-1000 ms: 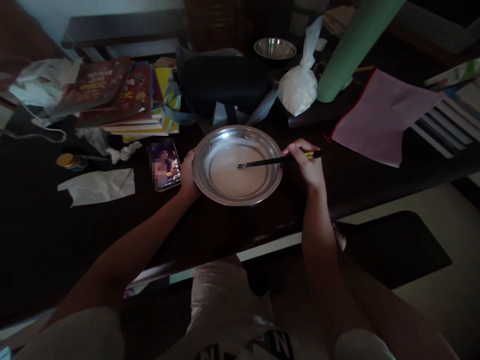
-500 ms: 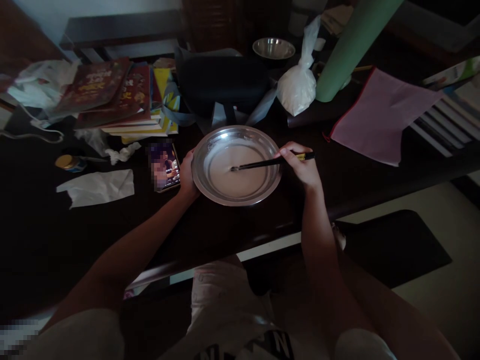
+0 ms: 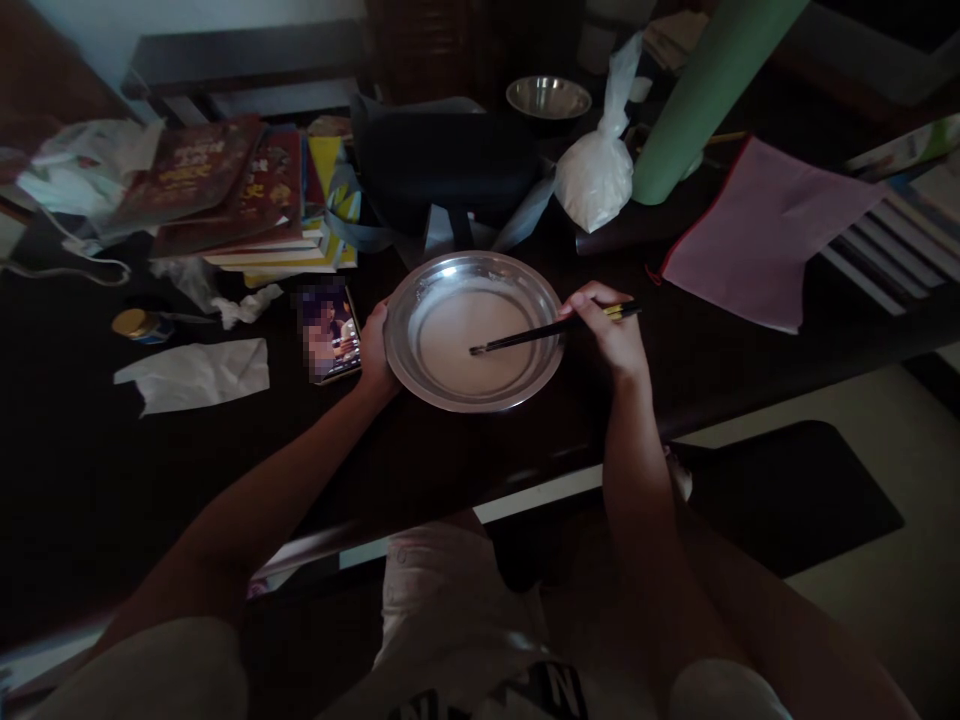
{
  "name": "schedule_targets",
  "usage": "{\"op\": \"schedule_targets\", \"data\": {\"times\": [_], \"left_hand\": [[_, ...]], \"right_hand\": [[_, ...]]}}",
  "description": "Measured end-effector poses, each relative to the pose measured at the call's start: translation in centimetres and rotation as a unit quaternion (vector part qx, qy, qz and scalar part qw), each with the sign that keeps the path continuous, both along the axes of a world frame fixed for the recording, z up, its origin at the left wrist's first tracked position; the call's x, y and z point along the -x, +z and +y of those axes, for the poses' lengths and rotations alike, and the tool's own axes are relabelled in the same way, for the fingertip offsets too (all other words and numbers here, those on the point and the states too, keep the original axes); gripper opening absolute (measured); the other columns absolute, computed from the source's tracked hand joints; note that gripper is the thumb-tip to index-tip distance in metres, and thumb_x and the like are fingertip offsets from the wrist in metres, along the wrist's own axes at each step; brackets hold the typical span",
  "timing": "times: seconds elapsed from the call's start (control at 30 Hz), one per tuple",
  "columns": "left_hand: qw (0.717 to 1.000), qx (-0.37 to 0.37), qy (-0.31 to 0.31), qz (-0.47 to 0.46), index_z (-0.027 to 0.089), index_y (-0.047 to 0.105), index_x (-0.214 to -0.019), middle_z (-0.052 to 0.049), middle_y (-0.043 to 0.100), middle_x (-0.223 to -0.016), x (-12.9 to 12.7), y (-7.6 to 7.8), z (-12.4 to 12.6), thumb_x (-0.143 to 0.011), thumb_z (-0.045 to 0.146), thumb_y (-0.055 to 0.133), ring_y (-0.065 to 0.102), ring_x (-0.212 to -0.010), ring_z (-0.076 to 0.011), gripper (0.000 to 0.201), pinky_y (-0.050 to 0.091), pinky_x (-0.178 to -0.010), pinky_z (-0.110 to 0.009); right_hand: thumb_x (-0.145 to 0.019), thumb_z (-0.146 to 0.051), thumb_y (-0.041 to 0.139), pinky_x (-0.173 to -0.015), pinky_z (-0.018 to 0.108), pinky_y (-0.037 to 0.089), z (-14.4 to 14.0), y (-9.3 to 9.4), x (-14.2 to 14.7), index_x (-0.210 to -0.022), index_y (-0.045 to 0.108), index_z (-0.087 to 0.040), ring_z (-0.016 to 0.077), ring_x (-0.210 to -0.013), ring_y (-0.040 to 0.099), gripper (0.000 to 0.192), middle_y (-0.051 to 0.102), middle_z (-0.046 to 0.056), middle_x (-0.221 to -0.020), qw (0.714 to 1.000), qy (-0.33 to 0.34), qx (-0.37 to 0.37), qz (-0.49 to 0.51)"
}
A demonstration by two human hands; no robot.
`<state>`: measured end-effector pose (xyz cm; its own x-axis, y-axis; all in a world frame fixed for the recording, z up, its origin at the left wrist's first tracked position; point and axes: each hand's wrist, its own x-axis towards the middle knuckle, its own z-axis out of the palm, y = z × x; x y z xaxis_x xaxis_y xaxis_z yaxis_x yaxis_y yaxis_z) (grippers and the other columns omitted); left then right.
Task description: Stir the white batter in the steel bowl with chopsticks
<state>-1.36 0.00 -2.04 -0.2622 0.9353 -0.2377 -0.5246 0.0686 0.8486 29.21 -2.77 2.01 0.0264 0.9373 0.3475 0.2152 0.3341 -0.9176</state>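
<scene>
A wide metal bowl (image 3: 409, 368) rests on the dark table before me, with a pale, milky liquid (image 3: 457, 345) in its bottom. My left hand (image 3: 377, 352) grips the bowl's left rim, its fingers partly hidden beneath and behind it. In my right hand (image 3: 611, 325) is a pair of black chopsticks (image 3: 536, 330) with gold-marked ends, held close together. They slant down to the left across the right rim, and their tips touch the liquid near the middle.
Left of the bowl lie a lit phone (image 3: 334, 330), a tissue (image 3: 199, 375), a small gold-lidded jar (image 3: 135, 325) and stacked books (image 3: 217, 190). Behind stand a black bag (image 3: 450, 160), a tied bag of white powder (image 3: 596, 180) and another metal bowl (image 3: 547, 98). A pink pouch (image 3: 761, 235) lies right.
My right hand and the chopsticks have shifted slightly right, and the chopstick tips have moved a little right and toward me in the liquid. The left hand and bowl have stayed in place.
</scene>
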Motion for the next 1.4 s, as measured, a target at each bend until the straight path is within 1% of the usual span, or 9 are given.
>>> {"op": "schedule_targets", "data": {"times": [0.4,0.47,0.57,0.7,0.87,1.0,1.13,1.3,1.4], "left_hand": [[0.998,0.034,0.029,-0.047,0.022,0.066,-0.087,0.001,0.075,-0.077,-1.0,1.7,-0.5,-0.110,0.018,0.039,0.068,-0.081,-0.0161,0.036,0.057,-0.093,-0.030],[0.998,0.035,0.029,-0.044,0.022,0.065,-0.086,0.001,0.076,-0.079,-1.1,1.8,-0.5,-0.110,0.018,0.041,0.068,-0.081,-0.0160,0.035,0.056,-0.091,-0.030],[0.999,0.017,0.019,-0.029,0.021,0.066,-0.088,0.001,0.075,-0.079,-0.8,1.3,-0.4,-0.109,0.016,0.043,0.068,-0.080,-0.0150,0.031,0.055,-0.089,-0.028],[1.000,-0.004,0.012,-0.023,0.022,0.066,-0.091,0.000,0.077,-0.083,-0.3,0.1,-0.1,-0.105,0.020,0.047,0.069,-0.084,-0.0165,0.024,0.055,-0.091,-0.030],[0.999,-0.032,-0.010,-0.003,0.021,0.070,-0.095,-0.002,0.077,-0.089,0.3,-1.1,0.4,-0.099,0.030,0.058,0.072,-0.091,-0.0209,0.016,0.055,-0.097,-0.036],[1.000,-0.021,0.004,-0.020,0.022,0.069,-0.089,-0.001,0.077,-0.086,0.4,-1.0,0.4,-0.100,0.027,0.058,0.071,-0.087,-0.0183,0.016,0.056,-0.095,-0.033],[1.000,-0.010,0.003,-0.023,0.022,0.070,-0.090,-0.002,0.078,-0.089,0.4,-0.7,0.2,-0.103,0.024,0.054,0.071,-0.089,-0.0180,0.021,0.056,-0.095,-0.033],[1.000,-0.015,0.006,0.001,0.023,0.073,-0.090,-0.001,0.078,-0.090,0.5,-1.1,0.3,-0.103,0.026,0.056,0.073,-0.095,-0.0186,0.021,0.057,-0.094,-0.029],[1.000,-0.014,0.007,-0.003,0.023,0.073,-0.088,-0.001,0.078,-0.090,0.6,-1.2,0.4,-0.103,0.028,0.058,0.074,-0.095,-0.0194,0.022,0.058,-0.093,-0.029]], "right_hand": [[-0.086,-0.073,0.074,-0.078,0.036,0.059,0.0,0.0,-0.1,-0.074,0.077,-0.029,0.0182,-0.077,0.072,0.047,0.076,-0.001,-0.074,0.999,0.032,-0.004,-0.013],[-0.087,-0.074,0.072,-0.079,0.037,0.059,0.0,-0.1,-0.1,-0.074,0.076,-0.028,0.0185,-0.078,0.072,0.047,0.075,-0.001,-0.075,1.000,0.000,-0.011,-0.010],[-0.089,-0.073,0.071,-0.076,0.036,0.059,0.0,-0.2,-0.2,-0.073,0.074,-0.028,0.0178,-0.074,0.071,0.047,0.073,-0.002,-0.071,1.000,-0.021,-0.005,0.008],[-0.088,-0.073,0.072,-0.078,0.035,0.059,0.1,-0.3,-0.1,-0.075,0.076,-0.027,0.0174,-0.076,0.072,0.047,0.074,0.000,-0.074,0.999,0.034,-0.006,-0.019],[-0.089,-0.071,0.072,-0.074,0.034,0.057,0.1,-0.3,-0.1,-0.072,0.075,-0.027,0.0161,-0.072,0.071,0.048,0.073,-0.002,-0.071,0.999,-0.013,-0.025,0.021],[-0.087,-0.074,0.073,-0.076,0.035,0.058,0.2,-0.3,-0.1,-0.074,0.077,-0.028,0.0169,-0.074,0.071,0.048,0.074,-0.001,-0.073,1.000,0.026,-0.014,-0.010],[-0.088,-0.075,0.070,-0.075,0.035,0.058,0.1,-0.2,-0.1,-0.073,0.075,-0.028,0.0171,-0.074,0.071,0.050,0.073,-0.001,-0.072,1.000,-0.021,-0.018,0.005],[-0.085,-0.075,0.073,-0.076,0.035,0.058,0.1,-0.2,0.0,-0.073,0.076,-0.027,0.0174,-0.075,0.071,0.050,0.075,-0.001,-0.073,1.000,0.022,-0.009,-0.011],[-0.086,-0.077,0.072,-0.076,0.036,0.058,0.2,-0.2,0.0,-0.072,0.075,-0.027,0.0176,-0.075,0.071,0.051,0.075,-0.001,-0.073,1.000,-0.012,-0.021,-0.001]]}}
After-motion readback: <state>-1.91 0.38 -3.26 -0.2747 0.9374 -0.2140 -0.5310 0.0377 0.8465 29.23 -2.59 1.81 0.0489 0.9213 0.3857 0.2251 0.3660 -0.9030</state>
